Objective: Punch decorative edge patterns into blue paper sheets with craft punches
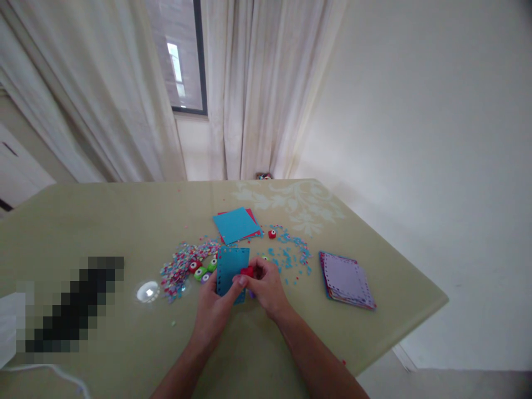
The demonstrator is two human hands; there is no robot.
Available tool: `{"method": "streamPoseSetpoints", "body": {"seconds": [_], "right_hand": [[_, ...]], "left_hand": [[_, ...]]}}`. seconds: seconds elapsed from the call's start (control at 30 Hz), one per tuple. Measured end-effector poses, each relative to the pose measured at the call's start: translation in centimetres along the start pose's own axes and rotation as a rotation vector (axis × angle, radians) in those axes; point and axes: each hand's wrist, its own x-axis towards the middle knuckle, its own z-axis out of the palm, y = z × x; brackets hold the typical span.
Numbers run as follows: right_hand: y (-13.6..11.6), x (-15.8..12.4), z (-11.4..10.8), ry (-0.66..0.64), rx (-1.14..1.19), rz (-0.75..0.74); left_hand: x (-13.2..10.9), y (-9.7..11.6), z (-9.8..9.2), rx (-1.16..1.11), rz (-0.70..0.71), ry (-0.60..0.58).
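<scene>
My left hand (pixel 216 309) is closed around a blue paper card (pixel 231 265), which is held upright with small holes along its left and top edges. A small red hole punch (pixel 246 271) sits at the card's right edge, pinched in the fingers of my right hand (pixel 269 287). My left thumb touches the front of the card close to the punch. Just left of the card lie several small punches with eye-like spots, among them a red punch (pixel 194 266) and a green punch (pixel 200 273). Part of something purple shows beneath the held punch.
Multicoloured paper bits (pixel 179 270) spread to the left, and blue bits (pixel 291 255) to the right. Behind them lie a blue sheet (pixel 236 225) over a red one and another red punch (pixel 272 234). A stack of hole-edged cards (pixel 348 280) rests at right. A blurred dark object (pixel 75 305) is left.
</scene>
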Motion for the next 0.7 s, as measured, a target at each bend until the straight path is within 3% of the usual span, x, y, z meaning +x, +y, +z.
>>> {"method": "streamPoseSetpoints", "body": {"seconds": [0.7], "right_hand": [[0.37, 0.23, -0.7, -0.16, 0.08, 0.058]], "left_hand": [[0.53, 0.69, -0.49, 0.177, 0.064, -0.062]]}}
